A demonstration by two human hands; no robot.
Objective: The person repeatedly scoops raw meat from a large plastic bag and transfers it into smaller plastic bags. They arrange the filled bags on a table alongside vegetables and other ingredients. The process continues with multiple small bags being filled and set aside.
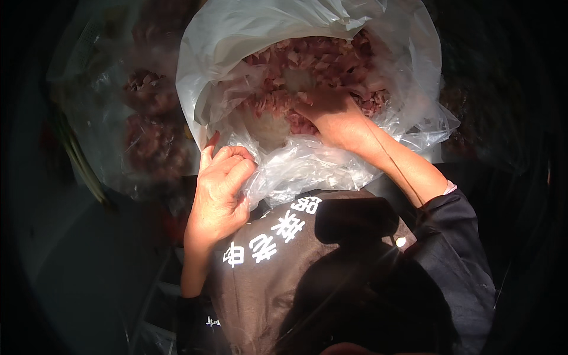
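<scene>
A large white plastic bag (306, 17) stands open before me, with a clear plastic bag (310, 166) bunched along its near side. Inside lies a heap of cut pink and red raw meat (324, 57), with a paler patch (270, 126) near the front. My left hand (224, 186) pinches the clear plastic at the left rim, its index finger pointing up against the white bag. Into the heap reaches my right hand (330, 111) from the right. Its fingers are buried among the meat, so what they hold cannot be seen.
To the left, clear bags of raw meat (155, 142) lie in shade. Long green-and-white stalks, perhaps scallions (82, 159), lie farther left. Dim plastic-wrapped goods (483, 111) are on the right. My brown apron (262, 293), bearing writing, is close to the near edge.
</scene>
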